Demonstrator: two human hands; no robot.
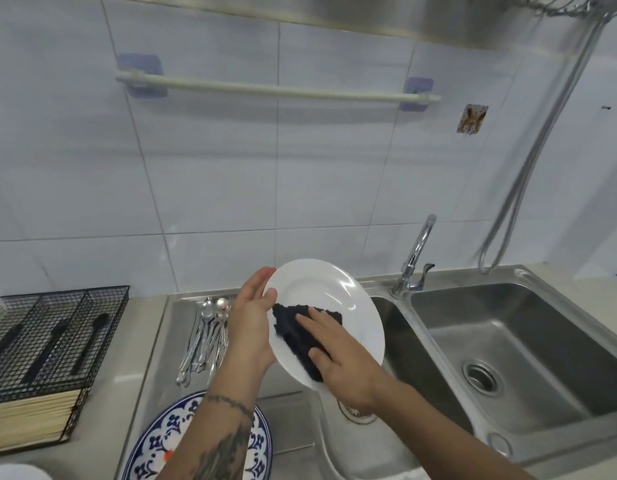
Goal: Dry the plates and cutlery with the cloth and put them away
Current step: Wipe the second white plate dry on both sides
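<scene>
I count two hands: the left grip and the right grip, with one white plate and one dark cloth between them at centre. One patterned blue plate lies at 7 o'clock, and one white rim shows at 8. One wire basket sits at 9, one bundle of cutlery, too tangled to count, beside the plate, two sink basins, one tap.

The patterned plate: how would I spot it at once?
Start at the steel double sink; left of it is a draining board with loose cutlery. Nearest the camera there lies the patterned plate, blue-and-white with flowers, unlike the plain white plate being wiped.
</scene>
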